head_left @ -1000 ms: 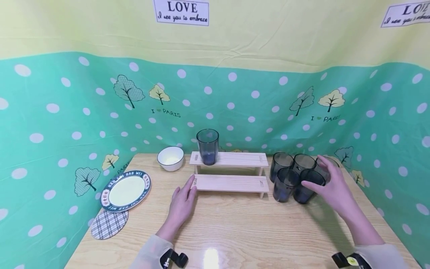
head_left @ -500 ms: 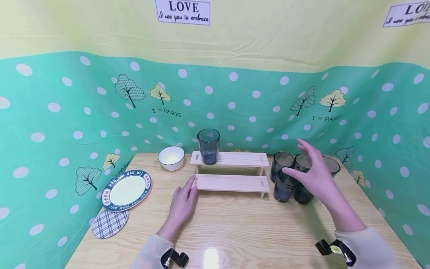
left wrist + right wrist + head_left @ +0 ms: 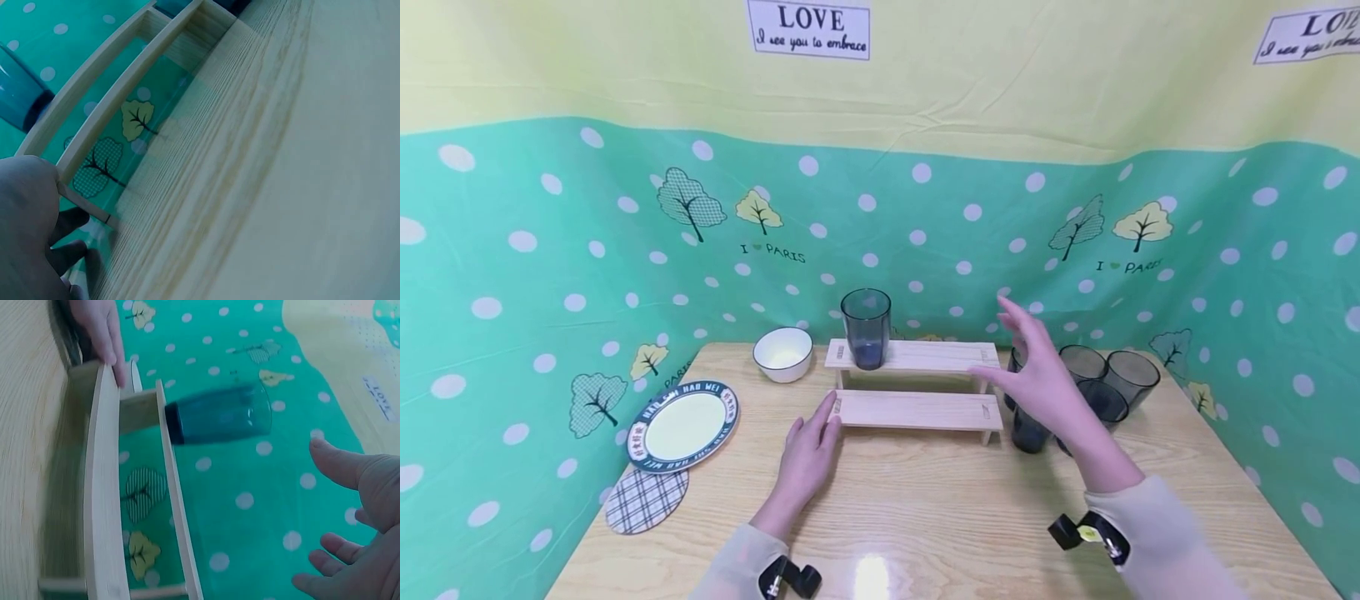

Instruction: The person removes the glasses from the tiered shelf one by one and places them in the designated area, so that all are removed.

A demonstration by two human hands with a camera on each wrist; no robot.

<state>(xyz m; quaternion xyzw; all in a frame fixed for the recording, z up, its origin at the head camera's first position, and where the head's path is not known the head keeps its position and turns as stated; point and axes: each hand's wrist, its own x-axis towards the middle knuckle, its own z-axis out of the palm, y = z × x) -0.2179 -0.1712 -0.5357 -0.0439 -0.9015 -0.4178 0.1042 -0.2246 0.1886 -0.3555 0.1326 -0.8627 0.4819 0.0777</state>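
Observation:
My left hand (image 3: 807, 454) rests its fingertips on the left end of the lower tier of a two-tier wooden shelf (image 3: 917, 410); the left wrist view shows this hand (image 3: 28, 212) at that end. On the upper tier's left part stands a dark tinted drinking glass (image 3: 867, 329), upright. My right hand (image 3: 1037, 375) is raised near the shelf's right end, thumb and fingers spread apart with nothing between them. In the right wrist view the same hand (image 3: 369, 531) is apart from the shelf and the glass (image 3: 219, 415).
Several more tinted glasses (image 3: 1131, 375) stand clustered at the right, partly hidden behind my right hand and forearm. Left of the shelf sit a white bowl (image 3: 782, 354), a blue-rimmed plate (image 3: 681, 425) and a checked round mat (image 3: 646, 502). A patterned cloth (image 3: 917, 208) hangs behind the table.
My right hand has moved left from over the clustered glasses to the shelf's right end, its fingers staying spread. My left hand has kept its place.

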